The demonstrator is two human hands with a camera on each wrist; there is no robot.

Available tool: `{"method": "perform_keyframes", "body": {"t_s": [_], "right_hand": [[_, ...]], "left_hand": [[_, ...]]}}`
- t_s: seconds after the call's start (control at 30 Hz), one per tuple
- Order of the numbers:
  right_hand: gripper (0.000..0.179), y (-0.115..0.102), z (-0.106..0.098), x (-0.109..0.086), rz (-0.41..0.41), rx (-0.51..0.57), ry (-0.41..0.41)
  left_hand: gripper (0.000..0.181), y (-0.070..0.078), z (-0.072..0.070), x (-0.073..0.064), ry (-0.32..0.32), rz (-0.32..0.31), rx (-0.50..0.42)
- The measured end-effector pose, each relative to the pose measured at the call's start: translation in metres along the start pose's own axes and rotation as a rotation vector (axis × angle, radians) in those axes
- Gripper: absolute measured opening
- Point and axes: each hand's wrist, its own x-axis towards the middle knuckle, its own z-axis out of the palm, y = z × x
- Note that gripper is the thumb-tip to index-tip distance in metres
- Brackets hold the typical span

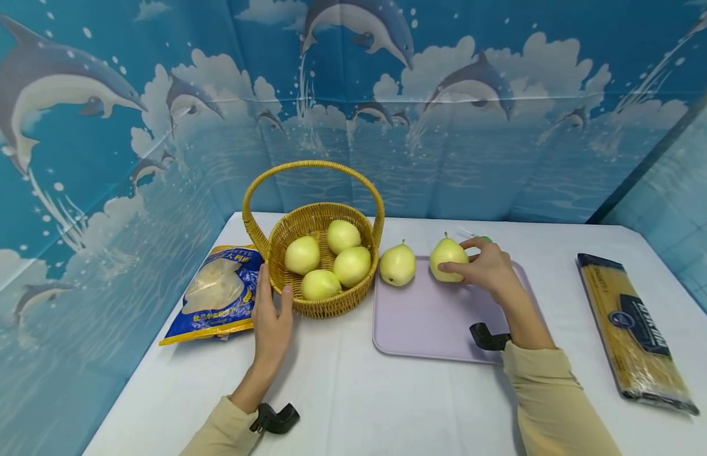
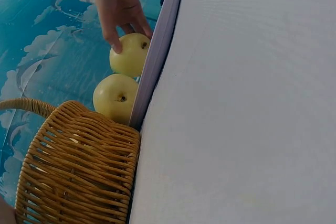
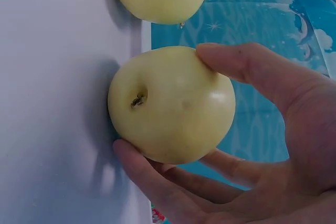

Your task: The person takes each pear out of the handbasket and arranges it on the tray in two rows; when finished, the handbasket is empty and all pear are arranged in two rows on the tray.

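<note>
Head view: right of centre, the right hand (image 1: 491,268) grasps 1 pale-green pear (image 1: 448,256) between thumb and fingers at the upper edge of a lilac tray (image 1: 427,329); another pear (image 1: 398,265) stands just left of it. Left of centre, the left hand (image 1: 272,326), its fingers extended and gripping nothing, lies against a wicker basket (image 1: 333,308) containing 4 pears (image 1: 352,266). A blue packet (image 1: 213,288) lies farther left; a spaghetti packet (image 1: 633,332) lies at far right.

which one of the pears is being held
The rightmost round yellow-green pear, gripped by the right hand. No hand touches the others: one pear stands left of it, and four pears lie inside the golden-brown wicker basket.
</note>
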Motion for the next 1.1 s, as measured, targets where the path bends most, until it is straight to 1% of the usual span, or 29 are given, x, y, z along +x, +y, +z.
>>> {"method": "perform_keyframes", "body": {"t_s": [0.1, 0.27, 0.37, 0.53, 0.63, 0.77, 0.97, 1.1], "right_hand": [[0.094, 0.0, 0.001, 0.0, 0.004, 0.007, 0.009], [0.094, -0.002, -0.001, -0.002, -0.001, 0.005, -0.004], [0.091, -0.003, -0.004, -0.003, -0.011, -0.018, -0.023], [0.091, -0.006, -0.01, -0.005, -0.032, -0.108, -0.045], [0.089, -0.008, -0.013, -0.007, -0.035, -0.152, -0.03], [0.086, -0.011, -0.018, -0.012, -0.042, -0.177, -0.009], [0.083, -0.017, -0.024, -0.017, -0.058, -0.19, -0.005], [0.082, -0.016, -0.025, -0.016, -0.049, -0.205, 0.004]], "left_hand": [[0.066, 0.001, 0.0, 0.001, 0.001, 0.003, -0.003], [0.066, 0.001, -0.001, 0.001, 0.0, 0.002, -0.004], [0.067, 0.0, -0.001, 0.001, -0.003, 0.001, -0.001], [0.067, 0.001, 0.0, 0.0, 0.001, 0.001, -0.002], [0.067, 0.002, 0.0, -0.001, 0.003, 0.002, -0.004], [0.067, 0.001, 0.0, -0.001, 0.006, 0.007, -0.002], [0.067, 0.001, 0.0, -0.002, 0.003, 0.003, -0.004], [0.066, 0.001, 0.001, -0.001, 0.0, -0.001, 0.0]]}}
